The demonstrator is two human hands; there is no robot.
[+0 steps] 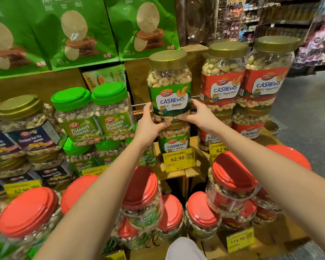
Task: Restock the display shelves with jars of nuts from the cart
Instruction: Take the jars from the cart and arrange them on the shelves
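Both hands, left hand (150,121) and right hand (197,113), clasp the salted cashew jar (169,85) low, steadying it atop the lower jar (174,136).

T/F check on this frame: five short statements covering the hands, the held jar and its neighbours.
1. The left hand and right hand both grip the salted cashews jar. True.
2. The held jar has a red lid. False: it has a gold lid.
3. A second salted cashews jar stands directly below the held one. True.
4. The jars just right of the held jar are pistachios. False: those are red-label cashew jars; the pistachio jars are on its left.
5. The price tag under the salted cashews reads 62.90. True.
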